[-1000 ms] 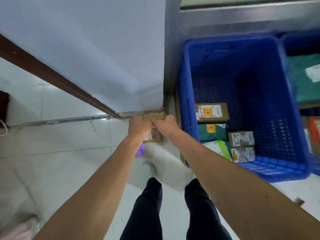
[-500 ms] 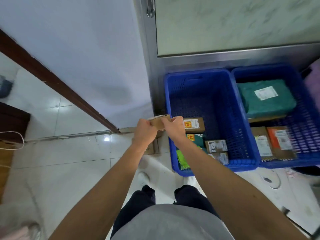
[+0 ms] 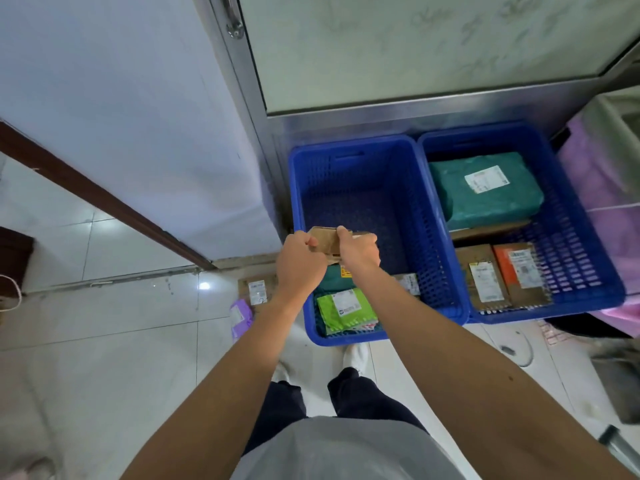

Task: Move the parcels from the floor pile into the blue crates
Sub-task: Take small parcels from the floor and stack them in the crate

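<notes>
A small cardboard box (image 3: 325,241) is up in the air, held by both hands over the left side of the left crate (image 3: 349,144). The left hand (image 3: 299,268) grips its left end with curled fingers. The right hand (image 3: 358,252) grips its right end, with fingers hooked over the top edge. The two hands are close together, with little of the box showing between them.

Below the hands, at the near end of the left crate, lie a teal pack (image 3: 334,277), a green mailer (image 3: 341,308) with a white label, and a white-labelled carton (image 3: 408,284) partly hidden by the right forearm. The far half of this crate shows bare mesh.

The right crate (image 3: 485,132) stands touching the left one. It holds a big teal parcel (image 3: 485,190) at the far end. At the near end a brown parcel (image 3: 479,277) and an orange parcel (image 3: 517,268) lie side by side.

On the tiled floor (image 3: 104,341), just left of the left crate, sit a floor carton (image 3: 256,289) with a white label and, nearer, a purple mailer (image 3: 240,315).

Both crates are backed against a metal door (image 3: 415,112) with a frosted pane, and a white wall (image 3: 121,98) stands to its left. The person's dark trousers (image 3: 356,396) and a white shoe (image 3: 355,355) show at the bottom.
</notes>
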`<state>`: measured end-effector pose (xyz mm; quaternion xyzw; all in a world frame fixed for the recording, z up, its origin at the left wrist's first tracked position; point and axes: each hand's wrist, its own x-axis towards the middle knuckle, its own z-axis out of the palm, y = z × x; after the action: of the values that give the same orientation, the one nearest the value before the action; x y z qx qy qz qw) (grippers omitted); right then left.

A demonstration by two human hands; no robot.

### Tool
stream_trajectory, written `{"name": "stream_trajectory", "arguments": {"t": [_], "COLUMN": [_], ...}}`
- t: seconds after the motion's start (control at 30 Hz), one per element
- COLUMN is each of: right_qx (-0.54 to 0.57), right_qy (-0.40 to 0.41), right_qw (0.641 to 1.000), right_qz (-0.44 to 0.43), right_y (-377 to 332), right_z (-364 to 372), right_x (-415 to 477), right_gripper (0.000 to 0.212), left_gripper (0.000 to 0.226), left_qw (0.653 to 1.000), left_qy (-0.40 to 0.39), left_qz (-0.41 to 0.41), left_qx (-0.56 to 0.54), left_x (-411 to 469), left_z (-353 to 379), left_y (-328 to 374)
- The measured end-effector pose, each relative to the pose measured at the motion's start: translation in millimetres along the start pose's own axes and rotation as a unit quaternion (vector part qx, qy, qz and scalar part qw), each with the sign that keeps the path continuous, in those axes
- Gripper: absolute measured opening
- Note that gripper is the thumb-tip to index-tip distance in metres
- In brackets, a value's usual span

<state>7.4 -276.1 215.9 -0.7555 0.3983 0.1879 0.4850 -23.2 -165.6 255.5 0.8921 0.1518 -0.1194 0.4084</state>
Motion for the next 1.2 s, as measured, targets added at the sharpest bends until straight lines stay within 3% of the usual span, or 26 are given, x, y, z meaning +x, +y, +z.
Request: {"name": "stream_trajectory", "arguments": {"t": [0.13, 0.3, 0.47, 0.63, 0.73, 0.9, 1.1, 1.2], "right_qx": [0.013, 0.008, 0.018, 0.056, 0.084, 0.172, 0.257, 0.250], "right_qy": [0.001, 0.045, 0.072, 0.064, 0.056, 0.029, -0.082, -0.126], "right_qw": [1.000, 0.999, 0.997, 0.996, 0.995, 0.985, 0.963, 0.960], "right_qz": [0.028, 0.005, -0.003, -0.006, -0.009, -0.016, -0.010, -0.012], "right_y": [8.0, 8.5, 4.3, 4.9, 18.5, 38.6, 54.5, 57.9], "right_z": [-13.4, -24.8, -34.9, -44.6, -46.6, -55.0, -74.2, -88.5], "right_x": [-5.8, -13.0, -29.0, -46.4, -48.4, -49.6, -37.8, -32.7], "right_gripper": [0.070, 0.074, 0.072, 0.072, 0.073, 0.042, 0.011, 0.019], "left_gripper": [0.029, 0.035, 0.058, 0.043, 0.031, 0.017, 0.049, 0.050], "left_qw": [1.000, 0.998, 0.997, 0.992, 0.983, 0.957, 0.941, 0.943], "left_qy": [-0.018, -0.036, -0.050, -0.106, -0.137, -0.186, -0.261, -0.252], "left_qz": [0.001, 0.029, 0.048, 0.058, 0.028, -0.069, -0.083, -0.074], "left_qx": [-0.001, -0.030, -0.034, -0.047, -0.115, -0.211, -0.199, -0.206], "left_x": [-11.9, -17.7, -18.4, -20.3, -23.9, -16.1, -17.4, -14.2], "left_z": [8.5, 9.1, 5.3, 3.0, 0.0, -1.0, 6.7, 19.2], "left_y": [3.8, 5.5, 8.2, -2.5, -8.0, -17.3, -4.0, 5.0]}}
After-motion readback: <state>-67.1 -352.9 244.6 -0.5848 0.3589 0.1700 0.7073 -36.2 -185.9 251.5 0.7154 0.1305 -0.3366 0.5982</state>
